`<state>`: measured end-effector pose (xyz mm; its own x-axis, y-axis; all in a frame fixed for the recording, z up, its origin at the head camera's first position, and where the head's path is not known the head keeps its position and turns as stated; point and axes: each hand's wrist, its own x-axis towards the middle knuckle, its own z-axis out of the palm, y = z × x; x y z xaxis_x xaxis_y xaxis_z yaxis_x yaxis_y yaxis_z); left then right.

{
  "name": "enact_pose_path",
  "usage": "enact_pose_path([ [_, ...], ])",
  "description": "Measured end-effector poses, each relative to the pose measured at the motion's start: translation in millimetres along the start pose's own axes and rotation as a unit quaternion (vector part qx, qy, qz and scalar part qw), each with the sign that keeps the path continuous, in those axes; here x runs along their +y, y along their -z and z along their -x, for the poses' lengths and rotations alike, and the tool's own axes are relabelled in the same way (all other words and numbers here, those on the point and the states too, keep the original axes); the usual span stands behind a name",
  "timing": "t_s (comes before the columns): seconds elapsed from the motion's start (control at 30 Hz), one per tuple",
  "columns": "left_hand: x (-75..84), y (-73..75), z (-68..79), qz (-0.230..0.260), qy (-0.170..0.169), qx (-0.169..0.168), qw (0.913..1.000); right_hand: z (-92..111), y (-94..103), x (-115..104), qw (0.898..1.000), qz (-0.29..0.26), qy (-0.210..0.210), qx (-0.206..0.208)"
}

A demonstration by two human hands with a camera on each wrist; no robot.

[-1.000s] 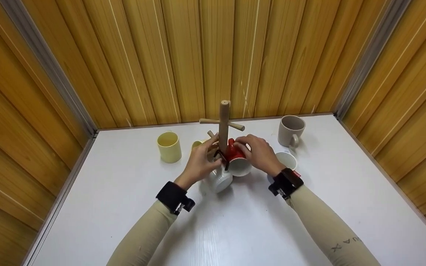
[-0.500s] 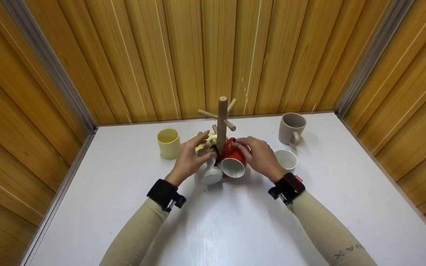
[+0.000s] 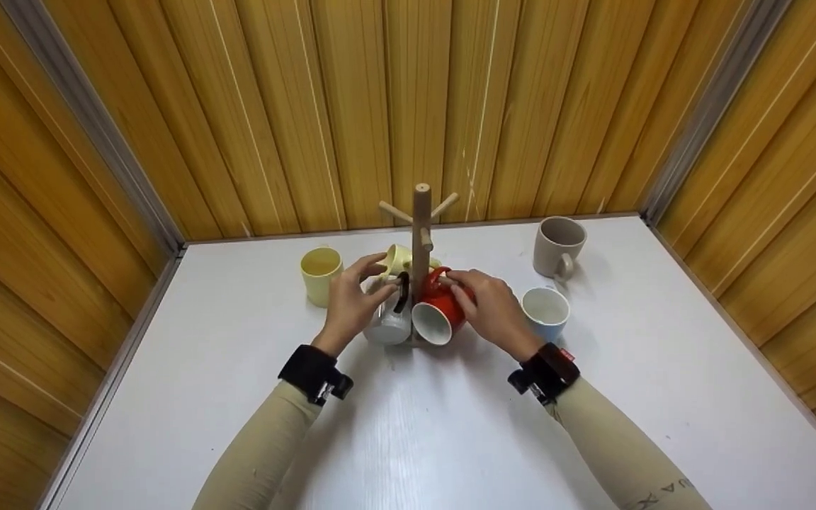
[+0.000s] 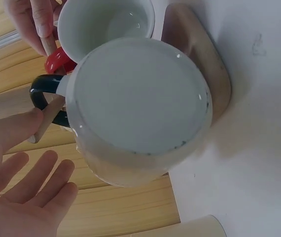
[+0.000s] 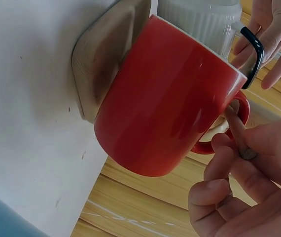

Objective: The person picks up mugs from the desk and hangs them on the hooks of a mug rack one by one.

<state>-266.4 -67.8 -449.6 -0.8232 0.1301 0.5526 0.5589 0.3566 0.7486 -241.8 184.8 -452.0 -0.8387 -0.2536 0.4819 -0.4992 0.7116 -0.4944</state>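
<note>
Mug tree (image 3: 421,211), wooden, upright, landmark. Red mug (image 5: 165,98), tree's near right, hung by its handle (image 5: 245,107) on a peg (image 5: 236,127); my right hand (image 3: 491,303) pinches that peg's tip, seemingly to steady the tree. White mug (image 4: 140,98), tree's near left, dark handle (image 4: 47,82) over a second peg (image 4: 49,119), so apparently needing no grip; my left hand (image 3: 351,301) spreads beside it. Yellow mug (image 3: 325,287), standing left of the tree

Red mug (image 5: 165,98), white mug (image 4: 140,98), aslant on wooden rack (image 3: 421,212)
</note>
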Motion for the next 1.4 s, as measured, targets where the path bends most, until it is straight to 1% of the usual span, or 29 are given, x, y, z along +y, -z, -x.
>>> enact_pose_path([
  [0.17, -3.0, -1.8, 0.8, -0.005, 0.007, 0.013, 0.9999, 4.4, -4.0, -1.6, 1.000, -0.002, 0.004, 0.018],
  [0.27, -4.1, -3.1, 0.9, -0.010, 0.009, 0.015, 0.9998, 6.0, -5.0, -2.2, 1.000, -0.002, 0.004, 0.027],
  [0.47, -4.5, -4.6, 1.6, 0.000, 0.007, 0.010, 0.9999, 7.6, -6.1, -1.3, 0.999, -0.003, 0.012, 0.038],
  [0.6, -4.1, -5.3, 2.5, -0.007, 0.000, 0.014, 0.9999, 7.7, -7.4, -0.1, 0.999, -0.004, 0.011, 0.042],
  [0.93, -6.2, -7.5, 4.1, -0.017, -0.003, 0.023, 0.9996, 8.8, -7.2, -0.2, 0.999, -0.002, 0.007, 0.043],
  [1.23, -5.3, -7.5, 5.8, -0.021, 0.003, 0.022, 0.9995, 9.7, -7.9, 1.1, 0.999, 0.000, 0.012, 0.047],
  [1.4, -5.1, -7.2, 6.0, -0.020, -0.002, 0.019, 0.9996, 9.0, -7.6, 1.5, 0.999, 0.003, 0.013, 0.044],
])
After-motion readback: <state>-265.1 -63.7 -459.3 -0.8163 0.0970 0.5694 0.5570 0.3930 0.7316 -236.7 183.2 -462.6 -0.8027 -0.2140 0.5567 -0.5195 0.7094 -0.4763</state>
